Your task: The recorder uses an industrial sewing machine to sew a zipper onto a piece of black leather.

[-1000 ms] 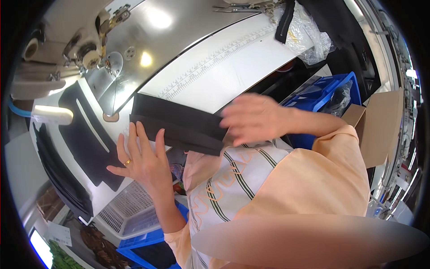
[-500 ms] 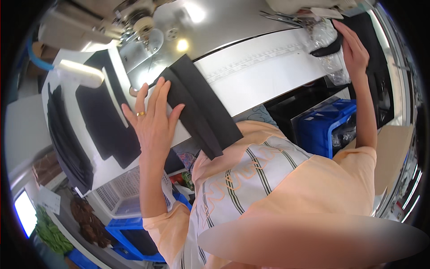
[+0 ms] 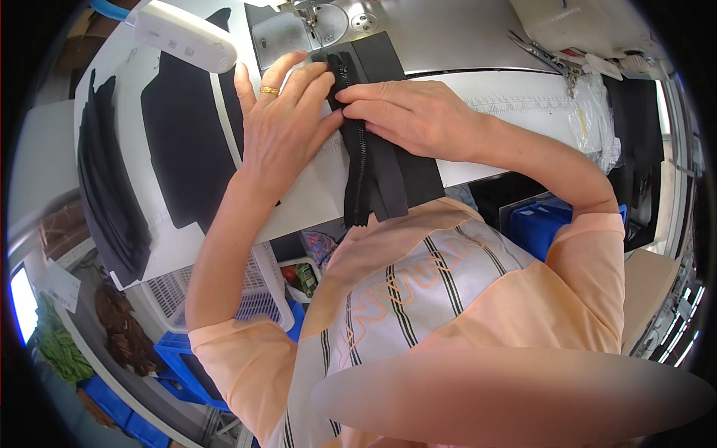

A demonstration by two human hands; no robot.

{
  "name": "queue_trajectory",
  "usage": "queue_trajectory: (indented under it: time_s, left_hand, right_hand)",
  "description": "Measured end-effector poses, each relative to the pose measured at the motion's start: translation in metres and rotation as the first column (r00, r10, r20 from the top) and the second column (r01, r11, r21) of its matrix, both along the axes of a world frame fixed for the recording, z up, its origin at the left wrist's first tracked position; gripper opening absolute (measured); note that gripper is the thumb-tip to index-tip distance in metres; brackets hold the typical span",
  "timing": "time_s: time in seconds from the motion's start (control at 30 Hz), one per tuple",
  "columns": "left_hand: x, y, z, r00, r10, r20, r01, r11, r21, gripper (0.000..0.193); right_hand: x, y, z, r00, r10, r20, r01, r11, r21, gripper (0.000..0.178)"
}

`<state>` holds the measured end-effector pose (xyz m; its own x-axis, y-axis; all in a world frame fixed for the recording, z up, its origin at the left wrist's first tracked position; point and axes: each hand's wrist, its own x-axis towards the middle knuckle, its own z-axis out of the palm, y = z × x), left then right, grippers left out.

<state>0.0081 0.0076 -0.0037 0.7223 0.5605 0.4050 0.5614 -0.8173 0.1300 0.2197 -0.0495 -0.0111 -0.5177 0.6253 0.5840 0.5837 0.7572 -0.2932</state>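
A black zipper [image 3: 362, 168] with dark teeth lies lengthwise along a folded black fabric piece [image 3: 422, 175] on the white table. Its lower end hangs near the table's front edge. At the zipper's upper part, my left hand [image 3: 287, 112], with a ring on one finger, presses bent fingertips and thumb along its left edge. From the right, my right hand [image 3: 422, 116] pinches the zipper between thumb and fingers, close to the left thumb. The fingertips of both hands nearly meet there, so the exact grip is partly hidden.
Black fabric pieces [image 3: 187, 142] and a dark stack [image 3: 112, 187] lie left. The sewing machine's needle area [image 3: 310, 19] is behind my left hand. Scissors [image 3: 534, 51] and a clear plastic bag [image 3: 595, 123] are at right. Below hang a white basket [image 3: 258, 280] and blue bins [image 3: 538, 224].
My right hand has come from the plastic bag at the right to the fabric. A zipper now lies on the fabric, and my left fingers have closed in on it. The view has shifted.
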Motion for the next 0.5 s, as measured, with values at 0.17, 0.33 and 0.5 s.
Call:
queue_trajectory:
  time_s: [0.17,0.33,0.5]
  left_hand:
    - [0.003,-0.001,-0.002,0.997,0.048,0.055,-0.047,0.999,-0.012,0.038]
    - [0.002,-0.001,-0.004,0.998,0.032,0.045,-0.034,0.999,0.036,0.033]
    - [0.004,-0.004,-0.002,0.999,-0.047,-0.016,0.049,0.982,0.180,0.032]
  right_hand:
    - [0.004,0.006,0.000,0.997,0.035,0.070,-0.031,0.998,-0.057,0.024]
    - [0.015,0.029,0.006,0.991,-0.057,0.118,0.052,0.998,0.043,0.030]
    - [0.018,0.026,-0.001,0.986,-0.097,0.137,0.094,0.995,0.027,0.040]
